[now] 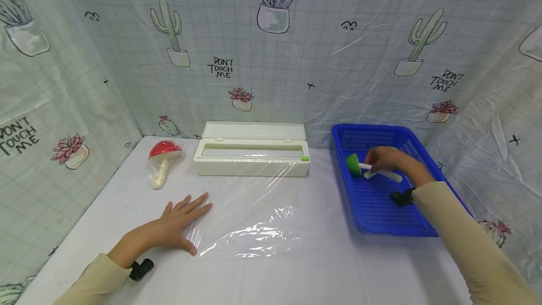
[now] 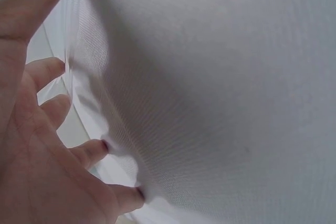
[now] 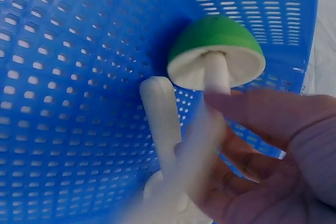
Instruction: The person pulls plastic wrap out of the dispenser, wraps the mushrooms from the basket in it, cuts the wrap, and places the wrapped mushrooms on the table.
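In the blue basket (image 1: 364, 215), my right hand (image 1: 387, 160) pinches the white stem of a toy mushroom with a green cap (image 3: 218, 40). Beside it in the right wrist view stands another white stem (image 3: 160, 108); its lower part is partly hidden behind the held stem. My left hand (image 1: 173, 227) lies with fingers spread at the left edge of a sheet of clear plastic wrap (image 1: 258, 229). The sheet runs from a white wrap dispenser (image 1: 254, 168) with its lid raised. In the left wrist view the fingertips (image 2: 100, 150) touch the white surface.
A red-capped mushroom (image 1: 164, 149), seemingly covered in clear film, lies at the table's back left. White cloth covers the table (image 1: 296, 281). Printed cactus curtains (image 1: 275, 69) enclose the back and sides. The basket's raised walls surround my right hand.
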`<state>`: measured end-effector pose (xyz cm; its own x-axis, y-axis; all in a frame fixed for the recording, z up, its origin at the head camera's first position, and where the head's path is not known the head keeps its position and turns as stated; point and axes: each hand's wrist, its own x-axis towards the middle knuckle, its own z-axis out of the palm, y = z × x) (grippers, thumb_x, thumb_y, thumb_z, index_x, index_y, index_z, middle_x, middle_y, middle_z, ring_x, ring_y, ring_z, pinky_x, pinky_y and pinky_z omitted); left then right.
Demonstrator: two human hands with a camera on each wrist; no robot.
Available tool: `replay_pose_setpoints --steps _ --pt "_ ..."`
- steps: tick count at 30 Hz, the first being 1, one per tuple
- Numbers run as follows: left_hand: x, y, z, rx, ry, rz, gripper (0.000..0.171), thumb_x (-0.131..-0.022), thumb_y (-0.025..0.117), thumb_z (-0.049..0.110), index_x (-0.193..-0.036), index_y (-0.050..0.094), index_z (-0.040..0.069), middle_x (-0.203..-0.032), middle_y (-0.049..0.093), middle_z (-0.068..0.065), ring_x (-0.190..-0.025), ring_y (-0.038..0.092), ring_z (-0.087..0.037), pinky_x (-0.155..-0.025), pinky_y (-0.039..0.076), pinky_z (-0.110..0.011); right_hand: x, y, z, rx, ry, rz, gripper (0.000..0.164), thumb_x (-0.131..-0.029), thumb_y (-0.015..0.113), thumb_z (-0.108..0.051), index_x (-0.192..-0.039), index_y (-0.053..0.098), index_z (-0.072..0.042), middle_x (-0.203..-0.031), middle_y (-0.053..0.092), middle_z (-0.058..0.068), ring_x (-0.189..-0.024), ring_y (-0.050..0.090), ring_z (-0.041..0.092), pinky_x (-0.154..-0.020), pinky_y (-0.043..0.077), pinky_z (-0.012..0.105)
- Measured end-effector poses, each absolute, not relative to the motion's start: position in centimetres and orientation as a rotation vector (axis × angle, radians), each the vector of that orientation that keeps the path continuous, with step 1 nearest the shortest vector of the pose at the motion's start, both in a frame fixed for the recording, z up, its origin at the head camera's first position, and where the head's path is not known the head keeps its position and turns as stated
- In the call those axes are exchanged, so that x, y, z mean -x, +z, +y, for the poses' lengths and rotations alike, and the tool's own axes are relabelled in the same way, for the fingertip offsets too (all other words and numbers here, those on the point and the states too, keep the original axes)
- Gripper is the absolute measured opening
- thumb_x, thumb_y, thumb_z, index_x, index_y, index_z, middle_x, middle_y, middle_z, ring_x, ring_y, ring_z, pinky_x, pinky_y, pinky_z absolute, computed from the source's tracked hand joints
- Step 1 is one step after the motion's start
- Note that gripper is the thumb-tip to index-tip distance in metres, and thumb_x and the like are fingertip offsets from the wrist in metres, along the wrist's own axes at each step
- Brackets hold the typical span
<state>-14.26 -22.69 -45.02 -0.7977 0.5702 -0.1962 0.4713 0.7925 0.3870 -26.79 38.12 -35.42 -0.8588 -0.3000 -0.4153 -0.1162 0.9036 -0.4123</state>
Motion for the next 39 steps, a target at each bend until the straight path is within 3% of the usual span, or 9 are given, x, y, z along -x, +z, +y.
replay_pose_setpoints --steps 5,9,12,17,22,26,30,35,39 --pt "14.3 -44.9 -22.6 -0.809 0.463 2.677 0.121 -0.059 0.086 0.063 -0.158 0.036 0.014 -0.167 0.019 -0.014 -0.145 0.019 -0.060 -0.101 0.010 -0.088 26.8 -35.6 37.6 0.225 -0.666 2.452 0.055 -0.092 0.073 -0.011 -0.127 0.043 0.019 -0.126 0.052 0.036 -0.109 0.062 0.041 -0.094 0.054 0.054" --pt "14.4 -44.8 -22.5 -0.815 0.472 2.675 0.120 -0.060 0.086 0.062 -0.158 0.036 0.013 -0.167 0.019 -0.014 -0.145 0.018 -0.060 -0.101 0.009 -0.088 26.7 -35.7 36.8 0.220 -0.722 2.404 0.086 -0.087 0.081 -0.017 -0.141 0.021 0.014 -0.141 0.032 0.044 -0.125 0.050 0.051 -0.101 0.049 0.057" --pt "14.4 -44.7 -22.5 -0.821 0.478 2.675 0.120 -0.061 0.086 0.062 -0.157 0.036 0.012 -0.167 0.019 -0.015 -0.145 0.018 -0.060 -0.101 0.010 -0.088 26.6 -35.8 36.2 0.314 -0.605 2.387 0.094 -0.086 0.082 -0.025 -0.147 0.021 0.012 -0.146 0.032 0.043 -0.131 0.045 0.053 -0.102 0.049 0.054" --pt "14.5 -44.7 -22.4 -0.815 0.466 2.678 0.120 -0.060 0.087 0.061 -0.158 0.036 0.013 -0.167 0.019 -0.015 -0.145 0.018 -0.060 -0.101 0.010 -0.088 26.3 -36.0 35.8 0.391 -0.529 2.401 0.077 -0.092 0.075 -0.032 -0.142 0.039 0.014 -0.138 0.047 0.036 -0.117 0.058 0.042 -0.092 0.056 0.049" --pt "14.4 -44.8 -22.5 -0.809 0.462 2.680 0.121 -0.059 0.088 0.061 -0.157 0.036 0.013 -0.167 0.020 -0.015 -0.145 0.019 -0.059 -0.101 0.011 -0.088 25.9 -36.5 35.9 0.372 -0.594 2.427 0.069 -0.094 0.072 -0.032 -0.141 0.044 0.011 -0.134 0.052 0.031 -0.111 0.061 0.036 -0.090 0.056 0.051" --pt "14.3 -45.1 -22.6 -0.813 0.474 2.682 0.121 -0.059 0.088 0.061 -0.157 0.037 0.013 -0.167 0.020 -0.016 -0.145 0.019 -0.060 -0.100 0.011 -0.088 25.6 -37.0 36.0 0.469 -0.558 2.519 0.065 -0.091 0.077 -0.035 -0.137 0.052 0.004 -0.130 0.058 0.027 -0.112 0.060 0.037 -0.091 0.053 0.052" --pt "14.2 -45.3 -22.6 -0.812 0.481 2.677 0.121 -0.059 0.087 0.062 -0.157 0.037 0.014 -0.167 0.020 -0.015 -0.145 0.018 -0.059 -0.101 0.010 -0.088 25.2 -36.6 36.2 0.589 -0.542 2.695 0.059 -0.087 0.082 -0.034 -0.132 0.060 -0.004 -0.113 0.068 0.017 -0.099 0.067 0.031 -0.079 0.055 0.045" --pt "14.2 -45.4 -22.7 -0.810 0.475 2.681 0.121 -0.059 0.087 0.062 -0.158 0.036 0.014 -0.167 0.019 -0.015 -0.145 0.018 -0.059 -0.101 0.010 -0.088 24.4 -34.6 36.2 0.630 -0.605 2.848 0.056 -0.088 0.081 -0.029 -0.136 0.061 -0.008 -0.105 0.065 0.015 -0.088 0.062 0.028 -0.069 0.050 0.037" --pt "14.3 -45.4 -22.9 -0.814 0.468 2.691 0.122 -0.059 0.086 0.063 -0.158 0.036 0.014 -0.167 0.019 -0.015 -0.145 0.018 -0.059 -0.101 0.011 -0.088 23.7 -33.4 35.8 0.586 -0.601 2.891 0.058 -0.089 0.080 -0.032 -0.140 0.060 -0.012 -0.118 0.059 0.023 -0.095 0.065 0.031 -0.076 0.054 0.047"
